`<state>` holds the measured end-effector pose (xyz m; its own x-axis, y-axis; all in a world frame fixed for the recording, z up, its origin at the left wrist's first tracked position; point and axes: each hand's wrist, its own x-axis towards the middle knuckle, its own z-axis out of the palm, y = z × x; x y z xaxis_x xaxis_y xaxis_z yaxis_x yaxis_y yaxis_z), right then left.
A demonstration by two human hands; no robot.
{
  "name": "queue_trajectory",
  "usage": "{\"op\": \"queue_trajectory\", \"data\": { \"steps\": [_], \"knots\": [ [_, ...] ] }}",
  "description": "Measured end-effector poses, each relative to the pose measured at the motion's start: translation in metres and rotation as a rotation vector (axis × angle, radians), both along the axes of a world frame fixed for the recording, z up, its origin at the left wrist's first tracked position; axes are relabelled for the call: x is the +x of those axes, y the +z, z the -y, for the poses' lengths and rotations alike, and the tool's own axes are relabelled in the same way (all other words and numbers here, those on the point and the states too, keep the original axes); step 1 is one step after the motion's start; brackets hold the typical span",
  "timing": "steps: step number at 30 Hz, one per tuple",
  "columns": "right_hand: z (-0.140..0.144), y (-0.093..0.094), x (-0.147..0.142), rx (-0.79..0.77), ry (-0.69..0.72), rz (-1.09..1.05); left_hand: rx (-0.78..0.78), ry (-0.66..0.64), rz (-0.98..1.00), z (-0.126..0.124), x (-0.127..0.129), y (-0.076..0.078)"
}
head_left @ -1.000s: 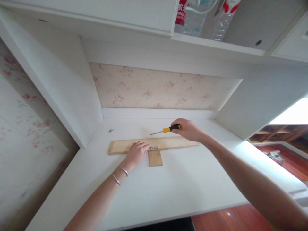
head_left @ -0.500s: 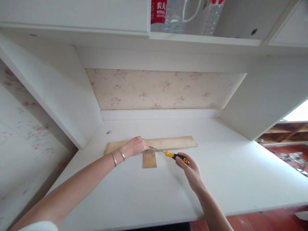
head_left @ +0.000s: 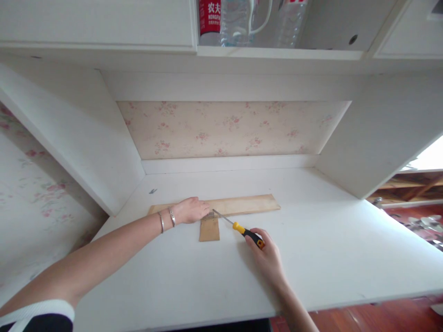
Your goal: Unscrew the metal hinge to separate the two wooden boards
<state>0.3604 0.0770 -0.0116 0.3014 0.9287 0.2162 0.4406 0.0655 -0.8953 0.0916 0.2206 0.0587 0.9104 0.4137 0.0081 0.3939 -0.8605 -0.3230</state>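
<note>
— What is in the hands, and where is it?

— The right hand (head_left: 268, 256) is closed around the black and yellow handle of a screwdriver (head_left: 242, 228). The metal shaft points away from the person and to the left, and its tip arrives at a small metal hinge (head_left: 209, 215). I cannot tell if the tip sits in a screw; it is too small to see.

— And the hinge, where is it?

— It joins two pieces of wood that lie flat on the white desk (head_left: 311, 258). One is a long wooden board (head_left: 242, 204), which lies left to right, near the back part of the desk. The other is a small wooden piece (head_left: 209, 229), which comes out from the long board toward the person, so together they make the form of a T.

— What does the other hand do?

— The left hand (head_left: 188, 210) lies on the long board, just to the left of the hinge, with the fingers flat and together. It grips nothing; it only presses on the wood. On its wrist are two thin bracelets (head_left: 166, 217).

— What is around?

— Behind the desk is a floral wallpaper (head_left: 228, 129). On the shelf above stand plastic water bottles (head_left: 238, 20). A small dark object (head_left: 152, 190) lies on the desk near the left back corner; I cannot tell what it is.
</note>
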Motion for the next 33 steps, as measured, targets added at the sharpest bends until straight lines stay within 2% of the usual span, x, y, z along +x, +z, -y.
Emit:
{"op": "queue_trajectory", "data": {
  "steps": [3, 5, 9, 14, 17, 19, 23, 25, 29, 33],
  "knots": [
    [0.000, -0.001, -0.002, 0.018, 0.089, 0.093, -0.045, 0.062, -0.043, -0.004, 0.004, -0.006],
    [0.000, -0.002, -0.002, 0.026, 0.094, 0.110, -0.092, 0.128, -0.062, -0.007, 0.007, -0.007],
    [0.001, -0.002, -0.001, 0.034, 0.106, 0.123, -0.161, 0.336, -0.045, -0.008, 0.012, -0.007],
    [0.002, 0.001, -0.001, 0.027, 0.116, 0.145, -0.342, 0.574, 0.018, -0.010, 0.013, -0.001],
    [0.002, 0.001, -0.001, 0.031, 0.117, 0.157, -0.333, 0.666, 0.048, -0.011, 0.009, 0.007],
    [0.002, 0.001, -0.001, 0.031, 0.115, 0.162, -0.305, 0.596, 0.076, -0.010, 0.005, 0.016],
    [0.001, -0.001, -0.001, 0.029, 0.121, 0.174, -0.339, 0.247, 0.078, -0.004, -0.003, 0.029],
    [0.001, -0.002, 0.000, 0.029, 0.124, 0.179, -0.319, 0.141, 0.042, -0.002, -0.005, 0.031],
    [0.001, -0.002, 0.000, 0.036, 0.129, 0.177, -0.238, 0.043, 0.005, -0.001, -0.004, 0.027],
    [0.002, 0.000, -0.001, 0.033, 0.132, 0.186, -0.241, 0.103, 0.067, -0.005, -0.003, 0.019]
  ]
}}
